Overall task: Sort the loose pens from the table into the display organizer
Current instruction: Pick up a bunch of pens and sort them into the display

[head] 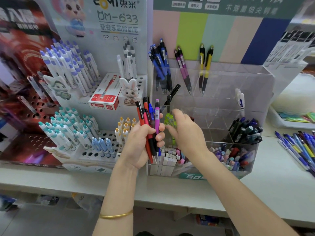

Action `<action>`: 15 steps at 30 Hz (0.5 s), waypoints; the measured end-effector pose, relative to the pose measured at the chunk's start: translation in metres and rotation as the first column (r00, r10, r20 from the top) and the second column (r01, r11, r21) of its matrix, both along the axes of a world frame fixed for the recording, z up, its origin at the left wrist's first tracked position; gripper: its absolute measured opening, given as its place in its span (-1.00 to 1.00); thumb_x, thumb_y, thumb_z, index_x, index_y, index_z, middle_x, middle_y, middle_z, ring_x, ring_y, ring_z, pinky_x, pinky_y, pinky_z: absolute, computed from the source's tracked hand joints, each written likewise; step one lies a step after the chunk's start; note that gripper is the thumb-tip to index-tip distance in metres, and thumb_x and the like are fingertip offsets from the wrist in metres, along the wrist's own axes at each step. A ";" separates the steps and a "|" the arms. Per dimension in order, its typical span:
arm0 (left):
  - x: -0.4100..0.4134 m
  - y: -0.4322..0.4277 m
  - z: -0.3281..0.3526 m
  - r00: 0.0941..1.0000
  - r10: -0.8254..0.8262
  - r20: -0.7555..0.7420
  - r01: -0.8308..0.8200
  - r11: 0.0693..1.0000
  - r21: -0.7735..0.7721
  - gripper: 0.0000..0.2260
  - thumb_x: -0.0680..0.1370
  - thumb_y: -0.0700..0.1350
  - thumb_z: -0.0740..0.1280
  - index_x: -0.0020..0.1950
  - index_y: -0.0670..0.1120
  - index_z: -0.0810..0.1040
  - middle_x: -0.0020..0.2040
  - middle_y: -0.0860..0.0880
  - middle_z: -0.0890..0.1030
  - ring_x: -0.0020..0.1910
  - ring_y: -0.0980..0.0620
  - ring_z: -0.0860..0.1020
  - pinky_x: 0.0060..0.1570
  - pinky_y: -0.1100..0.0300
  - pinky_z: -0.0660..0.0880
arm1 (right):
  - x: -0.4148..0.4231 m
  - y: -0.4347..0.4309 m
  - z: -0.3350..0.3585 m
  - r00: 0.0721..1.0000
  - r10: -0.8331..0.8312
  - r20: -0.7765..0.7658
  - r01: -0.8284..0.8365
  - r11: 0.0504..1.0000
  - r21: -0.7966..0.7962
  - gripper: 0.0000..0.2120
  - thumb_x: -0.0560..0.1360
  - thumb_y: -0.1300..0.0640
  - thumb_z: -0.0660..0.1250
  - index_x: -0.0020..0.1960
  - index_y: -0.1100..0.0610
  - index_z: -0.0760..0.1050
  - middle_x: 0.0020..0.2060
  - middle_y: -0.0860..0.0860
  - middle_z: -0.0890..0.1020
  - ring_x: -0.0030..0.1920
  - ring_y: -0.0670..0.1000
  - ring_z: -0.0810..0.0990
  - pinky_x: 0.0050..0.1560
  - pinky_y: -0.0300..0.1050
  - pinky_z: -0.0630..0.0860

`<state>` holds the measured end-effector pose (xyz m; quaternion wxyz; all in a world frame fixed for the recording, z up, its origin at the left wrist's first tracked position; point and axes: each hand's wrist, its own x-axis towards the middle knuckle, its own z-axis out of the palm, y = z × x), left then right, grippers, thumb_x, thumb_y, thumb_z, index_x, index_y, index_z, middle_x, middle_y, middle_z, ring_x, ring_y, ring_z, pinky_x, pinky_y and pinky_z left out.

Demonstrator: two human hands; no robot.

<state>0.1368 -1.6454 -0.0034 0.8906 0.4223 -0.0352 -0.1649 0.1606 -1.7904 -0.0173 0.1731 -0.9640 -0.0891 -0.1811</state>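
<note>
Fistful of red, black and purple pens (146, 120) gripped in left hand (139, 143); right hand (187, 133) just beside, blurred, grip unclear

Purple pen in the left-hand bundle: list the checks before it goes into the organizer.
1. The left hand grips the pen bundle: ok.
2. The purple pen sits on the bundle's right edge: ok.
3. The right hand is free: cannot tell; blurred green item at its fingers.
4. Matching purple pens stand in the clear organizer's back row, room beside them: ok.
5. No loose pens left on the table: not ok; a pile lies at right.
</note>
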 end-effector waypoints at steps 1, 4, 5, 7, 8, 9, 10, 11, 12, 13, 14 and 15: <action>0.000 -0.001 0.000 1.000 -0.008 -0.006 0.008 1.000 -0.006 -0.63 0.50 -0.37 0.00 0.24 -0.21 0.43 -0.29 -0.05 0.47 -0.44 0.09 0.36 -0.46 0.26 0.34 | -0.003 -0.001 0.003 1.000 -0.019 0.014 0.019 0.999 0.032 -0.60 0.59 0.00 0.24 0.34 0.16 0.33 0.10 0.08 0.56 0.00 0.08 0.59 -0.21 -0.23 0.34; -0.001 -0.002 0.001 0.999 -0.033 -0.004 0.033 0.999 -0.021 -0.65 0.41 -0.29 0.11 0.17 -0.20 0.45 -0.33 -0.03 0.45 -0.48 0.11 0.34 -0.49 0.28 0.31 | -0.010 -0.002 0.012 0.991 -0.055 0.120 0.039 0.991 0.128 -0.70 0.59 0.05 0.25 0.26 0.17 0.42 0.04 0.06 0.58 -0.04 0.03 0.58 -0.17 -0.23 0.38; -0.001 -0.002 0.001 0.999 -0.037 0.003 0.037 0.999 -0.022 -0.64 0.39 -0.27 0.12 0.16 -0.20 0.45 -0.32 -0.03 0.45 -0.49 0.11 0.34 -0.50 0.28 0.30 | -0.012 -0.002 0.014 0.990 -0.050 0.130 0.022 0.978 0.206 -0.73 0.58 0.08 0.26 0.24 0.17 0.44 0.01 0.04 0.58 -0.07 0.00 0.56 -0.15 -0.21 0.41; 0.000 -0.004 0.001 0.999 -0.030 0.014 0.030 1.000 0.003 -0.62 0.35 -0.25 0.12 0.14 -0.21 0.46 -0.32 -0.04 0.46 -0.50 0.11 0.34 -0.51 0.28 0.28 | -0.013 -0.003 0.023 0.992 -0.016 0.122 -0.031 0.926 0.376 -0.79 0.58 0.13 0.26 0.20 0.14 0.47 -0.06 -0.04 0.56 -0.12 -0.08 0.52 -0.12 -0.16 0.48; 0.000 -0.005 0.002 1.000 -0.024 0.020 0.023 0.999 0.035 -0.61 0.34 -0.25 0.13 0.14 -0.22 0.47 -0.32 -0.05 0.47 -0.51 0.10 0.34 -0.52 0.28 0.28 | -0.013 -0.003 0.030 0.995 0.019 0.097 -0.062 0.884 0.463 -0.83 0.58 0.16 0.26 0.16 0.13 0.49 -0.10 -0.08 0.55 -0.13 -0.11 0.51 -0.10 -0.16 0.50; -0.001 -0.006 0.003 0.999 -0.021 0.030 0.019 0.997 0.070 -0.60 0.33 -0.26 0.13 0.15 -0.24 0.46 -0.33 -0.06 0.48 -0.51 0.09 0.34 -0.51 0.27 0.28 | -0.013 -0.002 0.036 0.996 0.066 0.056 -0.086 0.826 0.558 -0.86 0.58 0.18 0.25 0.12 0.10 0.52 -0.15 -0.12 0.56 -0.17 -0.14 0.52 -0.14 -0.20 0.51; -0.001 -0.007 0.004 0.999 -0.021 0.042 0.016 0.994 0.104 -0.60 0.33 -0.26 0.14 0.15 -0.25 0.45 -0.33 -0.07 0.49 -0.51 0.08 0.35 -0.51 0.26 0.28 | -0.012 -0.001 0.044 0.993 0.120 0.001 -0.091 0.750 0.655 -0.88 0.59 0.19 0.24 0.06 0.07 0.54 -0.22 -0.16 0.57 -0.24 -0.16 0.52 -0.23 -0.27 0.49; -0.002 -0.008 0.005 0.998 -0.024 0.055 0.016 0.991 0.130 -0.61 0.33 -0.27 0.15 0.15 -0.25 0.44 -0.33 -0.07 0.50 -0.50 0.07 0.36 -0.51 0.25 0.29 | -0.010 0.000 0.051 0.982 0.179 -0.067 -0.072 0.671 0.738 -0.86 0.60 0.18 0.23 0.01 0.05 0.56 -0.31 -0.17 0.57 -0.32 -0.18 0.51 -0.34 -0.31 0.44; -0.002 -0.008 0.006 0.997 -0.029 0.067 0.019 0.989 0.144 -0.63 0.34 -0.27 0.15 0.13 -0.25 0.44 -0.33 -0.08 0.50 -0.50 0.07 0.37 -0.50 0.25 0.30 | -0.008 0.000 0.058 0.959 0.248 -0.134 -0.044 0.601 0.798 -0.83 0.61 0.18 0.21 -0.01 0.06 0.58 -0.37 -0.16 0.57 -0.39 -0.17 0.49 -0.43 -0.31 0.39; -0.002 -0.008 0.008 0.996 -0.036 0.077 0.024 0.988 0.149 -0.66 0.34 -0.27 0.15 0.10 -0.25 0.44 -0.33 -0.08 0.50 -0.50 0.07 0.37 -0.50 0.25 0.30 | -0.006 -0.001 0.064 0.925 0.328 -0.192 -0.018 0.542 0.840 -0.80 0.62 0.19 0.19 -0.03 0.09 0.59 -0.39 -0.12 0.57 -0.42 -0.14 0.47 -0.49 -0.29 0.36; -0.001 -0.007 0.010 0.996 -0.043 0.083 0.029 0.987 0.155 -0.68 0.34 -0.27 0.15 0.07 -0.24 0.44 -0.34 -0.08 0.50 -0.50 0.07 0.37 -0.51 0.25 0.29 | -0.004 -0.003 0.070 0.882 0.409 -0.234 0.003 0.492 0.871 -0.78 0.62 0.20 0.18 -0.03 0.13 0.60 -0.39 -0.06 0.57 -0.42 -0.11 0.47 -0.52 -0.27 0.33; 0.000 -0.006 0.012 0.995 -0.053 0.085 0.039 0.986 0.163 -0.69 0.33 -0.27 0.15 0.05 -0.24 0.43 -0.34 -0.09 0.49 -0.50 0.06 0.36 -0.51 0.24 0.29 | -0.001 -0.006 0.074 0.836 0.481 -0.263 0.022 0.450 0.893 -0.78 0.62 0.21 0.17 -0.04 0.16 0.59 -0.38 -0.01 0.56 -0.41 -0.09 0.47 -0.53 -0.26 0.31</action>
